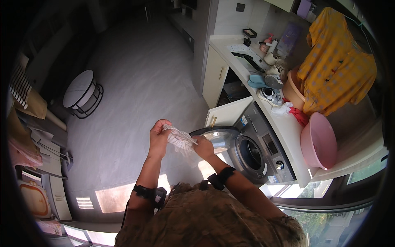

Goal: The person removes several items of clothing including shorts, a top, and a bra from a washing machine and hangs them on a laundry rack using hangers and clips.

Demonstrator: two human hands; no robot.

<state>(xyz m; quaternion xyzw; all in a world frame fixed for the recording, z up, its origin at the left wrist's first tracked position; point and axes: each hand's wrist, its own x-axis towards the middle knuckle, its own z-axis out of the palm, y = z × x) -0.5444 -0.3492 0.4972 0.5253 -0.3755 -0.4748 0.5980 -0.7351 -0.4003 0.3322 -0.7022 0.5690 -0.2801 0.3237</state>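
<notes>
A bunched piece of white cloth (180, 138) with a gathered edge stretches between my two hands, in front of my body. My left hand (158, 136) pinches its left end between thumb and fingers. At the other end, my right hand (203, 147) grips the edge. Some thin fabric hangs below, blurred against the floor. Just beyond my right hand is the swung-out glass door (220, 139) of a front-loading washing machine (262, 148). The machine's drum opening (250, 152) looks dark, and I cannot tell what is inside.
Beside the washer, a cabinet door (228, 112) stands ajar. The counter (288, 139) above carries a pink basin (318, 142), sneakers (270, 95), insoles (258, 81) and red cloth (298, 116). A yellow patterned garment (336, 68) hangs over an orange basin (291, 86). A round table (79, 88) stands left.
</notes>
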